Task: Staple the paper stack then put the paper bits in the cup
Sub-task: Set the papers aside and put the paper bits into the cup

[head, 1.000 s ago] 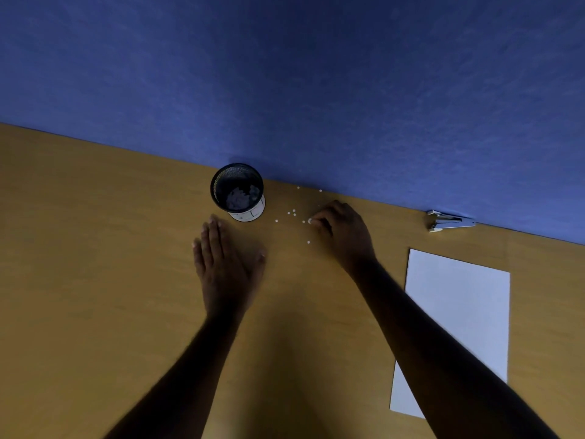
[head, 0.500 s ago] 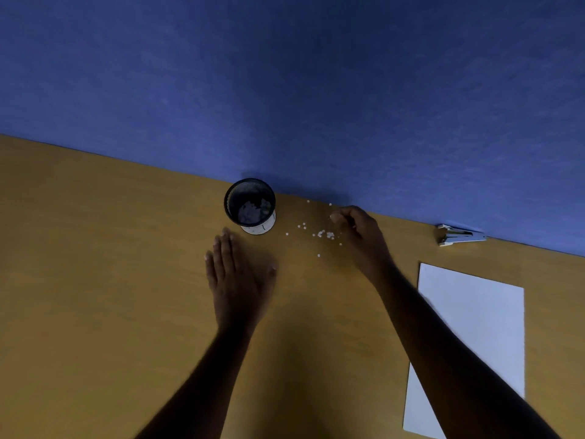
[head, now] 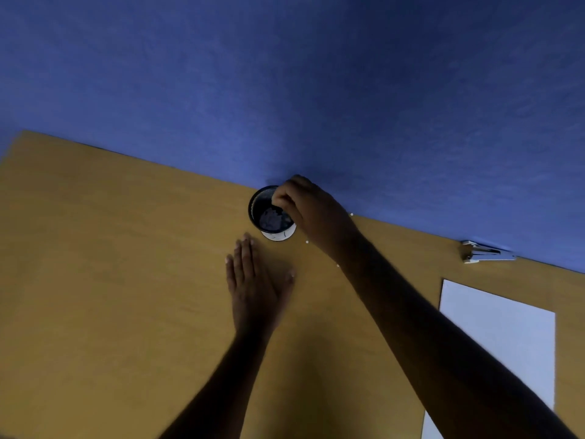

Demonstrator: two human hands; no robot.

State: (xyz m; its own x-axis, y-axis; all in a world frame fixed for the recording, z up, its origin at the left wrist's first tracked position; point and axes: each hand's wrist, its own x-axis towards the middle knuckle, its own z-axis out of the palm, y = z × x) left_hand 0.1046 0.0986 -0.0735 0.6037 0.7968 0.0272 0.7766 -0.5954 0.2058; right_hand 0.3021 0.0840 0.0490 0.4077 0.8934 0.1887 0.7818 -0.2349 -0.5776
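- The cup stands under the right hand, whose bunched fingertips pinch over its mouth; what they hold is too small to tell.
- Paper bits lie inside it.
- The left hand lies flat, fingers straight, just before the cup.
- The paper stack and stapler lie well right of the right hand.

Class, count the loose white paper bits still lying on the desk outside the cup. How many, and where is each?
3. One by the wall behind the right hand, one right of the cup, one beside the wrist. The arm may hide more.
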